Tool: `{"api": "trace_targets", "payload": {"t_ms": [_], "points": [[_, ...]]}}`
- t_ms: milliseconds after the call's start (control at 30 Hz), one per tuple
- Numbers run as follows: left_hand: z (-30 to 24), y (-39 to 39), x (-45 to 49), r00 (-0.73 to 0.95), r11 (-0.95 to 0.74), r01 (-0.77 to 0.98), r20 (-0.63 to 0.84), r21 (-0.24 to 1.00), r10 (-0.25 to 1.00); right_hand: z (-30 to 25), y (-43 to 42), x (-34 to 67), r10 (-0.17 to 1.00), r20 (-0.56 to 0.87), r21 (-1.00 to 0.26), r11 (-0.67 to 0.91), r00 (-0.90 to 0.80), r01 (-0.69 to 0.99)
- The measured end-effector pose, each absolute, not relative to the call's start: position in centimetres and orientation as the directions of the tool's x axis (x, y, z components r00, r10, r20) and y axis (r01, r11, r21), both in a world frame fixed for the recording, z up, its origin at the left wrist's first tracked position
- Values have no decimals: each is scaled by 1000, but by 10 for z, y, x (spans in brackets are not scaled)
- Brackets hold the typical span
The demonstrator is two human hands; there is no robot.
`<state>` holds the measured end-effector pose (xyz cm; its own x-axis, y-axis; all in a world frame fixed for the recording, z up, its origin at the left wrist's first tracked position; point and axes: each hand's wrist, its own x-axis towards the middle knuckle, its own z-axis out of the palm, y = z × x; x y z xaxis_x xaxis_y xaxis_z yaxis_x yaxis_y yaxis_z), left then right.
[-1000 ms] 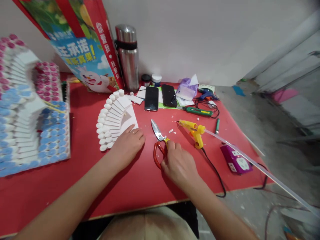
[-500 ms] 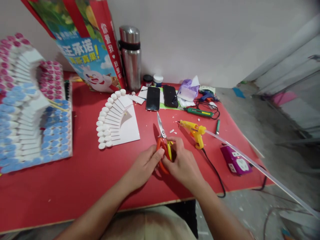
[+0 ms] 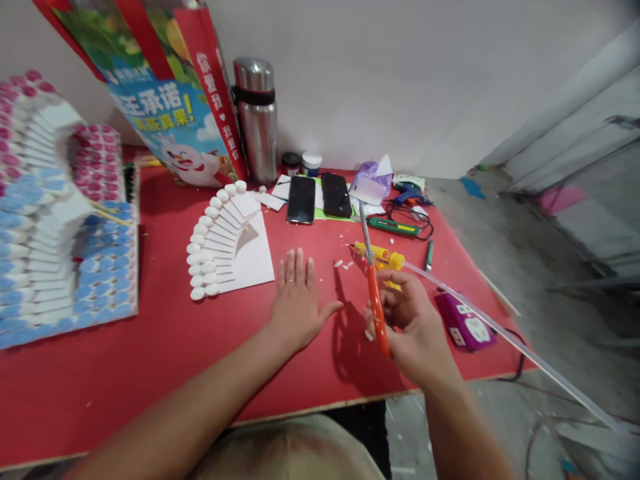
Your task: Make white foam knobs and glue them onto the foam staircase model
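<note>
My right hand (image 3: 413, 327) is closed round the orange handles of a pair of scissors (image 3: 373, 287), lifted off the red table (image 3: 160, 347) with the blades pointing up and away. My left hand (image 3: 299, 301) lies flat on the table, fingers stretched out, holding nothing. Just left of it sits a white fan-shaped foam piece (image 3: 227, 243) edged with white oval beads. A yellow glue gun (image 3: 383, 259) with a long clear glue stick (image 3: 500, 330) lies behind the scissors.
A steel flask (image 3: 256, 127), a printed bag (image 3: 165, 93), two phones (image 3: 319, 197), small jars, a green tool (image 3: 397, 227) and cables line the back. A large blue-and-pink stepped model (image 3: 55, 213) fills the left. A purple power strip (image 3: 465, 320) sits near the right edge.
My right hand lifted the scissors off the table and moved them right. My left hand let go of the handles and flattened on the table.
</note>
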<state>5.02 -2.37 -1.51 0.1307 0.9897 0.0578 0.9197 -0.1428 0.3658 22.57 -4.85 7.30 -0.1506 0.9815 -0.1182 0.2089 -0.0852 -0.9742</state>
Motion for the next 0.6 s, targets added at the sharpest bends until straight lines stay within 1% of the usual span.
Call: {"api": "trace_targets", "payload": {"t_ms": [100,233,267,367,500,600], "points": [[-21,0,64,154,-164,931,56,327,986,71,-52,227,987,-79,-975,-46,-142,218],[-17,24,74,288,-282,891,36,357,957,73,-51,230,993,-1,-966,29,-116,257],[-15,23,75,350,-338,866,36,369,936,75,-51,231,993,13,-961,44,-115,273],[-12,2,78,524,-495,766,47,409,850,80,-50,237,990,26,-945,70,-141,319],[-13,-39,81,608,-584,683,103,439,787,86,-52,248,981,26,-909,103,-192,404],[-14,-65,98,627,-611,609,164,506,762,90,-58,256,976,31,-877,130,-217,462]]}}
